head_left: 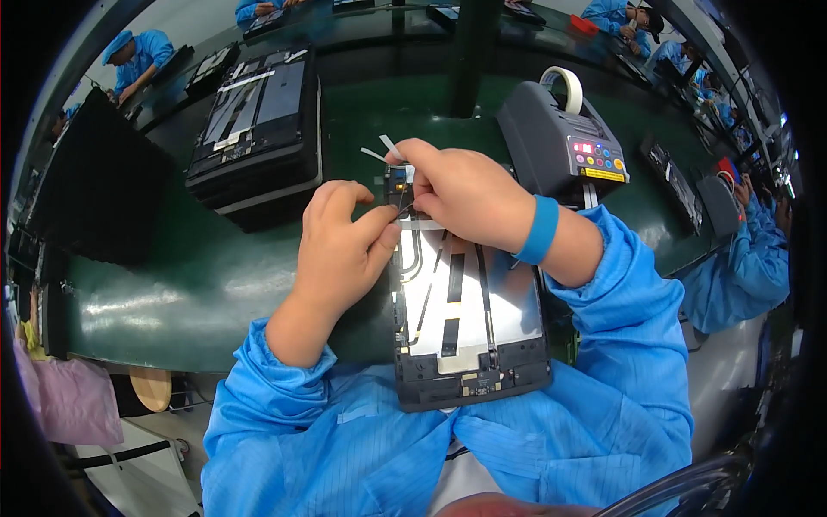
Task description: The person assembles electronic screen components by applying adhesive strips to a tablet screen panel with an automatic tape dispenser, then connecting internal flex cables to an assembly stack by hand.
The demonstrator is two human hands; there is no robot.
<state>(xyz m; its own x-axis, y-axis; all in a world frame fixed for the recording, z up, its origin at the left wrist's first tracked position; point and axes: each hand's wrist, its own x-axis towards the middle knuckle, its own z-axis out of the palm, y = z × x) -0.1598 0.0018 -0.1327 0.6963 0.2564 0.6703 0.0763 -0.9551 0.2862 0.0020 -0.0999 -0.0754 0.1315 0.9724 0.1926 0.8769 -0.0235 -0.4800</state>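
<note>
**Fine cable work at the far end of the open tablet: watch for a slip**

Your open tablet chassis (469, 327) lies on the green bench mat (198, 284), its near end at the bench edge just in front of you and its bright metal inner plate facing up. Both hands meet at its far end, over a small dark component with a blue patch (398, 181).

The risks, as I judge them:
- You pinch something thin and dark, which seems to be a flex cable (403, 207). Pull at an angle and it could crease or tear.
- The chassis is not clamped. Only your right forearm crosses above it, so a sideways tug could shift it on the mat.
- White tape strips (379, 151) stick up just beyond the chassis's far end, close to your right fingers, and could catch on them.

Your left hand (340, 246) comes in from the left side of the chassis, wrist low on the mat, thumb and forefinger drawn together at the cable; the other fingers are curled. Your right hand (465, 194) reaches over from the right, knuckles up, a blue wrist strap (540, 229) on the wrist, fingertips bent down onto the component. I cannot tell whether they grip it or only press on it.

Beyond the chassis to the right stands a grey tape dispenser (560, 142); beyond it to the left sits a stack of black trays (258, 129).
</note>
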